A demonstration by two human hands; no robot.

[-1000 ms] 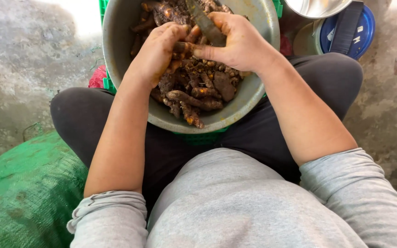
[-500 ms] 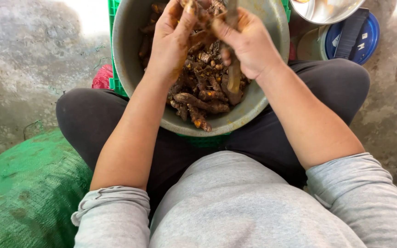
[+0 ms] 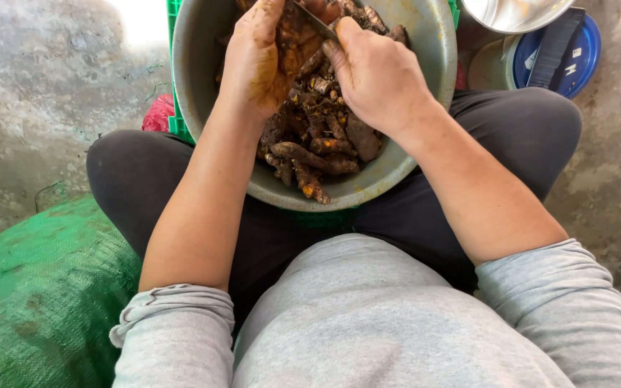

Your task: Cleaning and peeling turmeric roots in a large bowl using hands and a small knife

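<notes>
**Both hands climbing toward the bowl's far rim**

Since a second ago, we are seeing both hands shifting from the middle of the bowl up toward its far side. Nearest us, grey rolled-up sleeves (image 3: 174, 316) and dark trousers (image 3: 131, 179) are framing the crossed legs, with a green woven sack (image 3: 30, 287) lying beside the left knee. Resting on the lap, the grey metal bowl (image 3: 411, 154) is holding a heap of muddy brown roots (image 3: 318, 151). Over that heap, the left hand (image 3: 256, 61) is clasping one root (image 3: 292, 36), fingers curled around it. Just beside it, the right hand (image 3: 379, 75) is gripping a knife (image 3: 316, 20), its blade touching the held root. Farther off, a blue lid (image 3: 576, 57) is lying on the concrete floor (image 3: 44, 93).
</notes>
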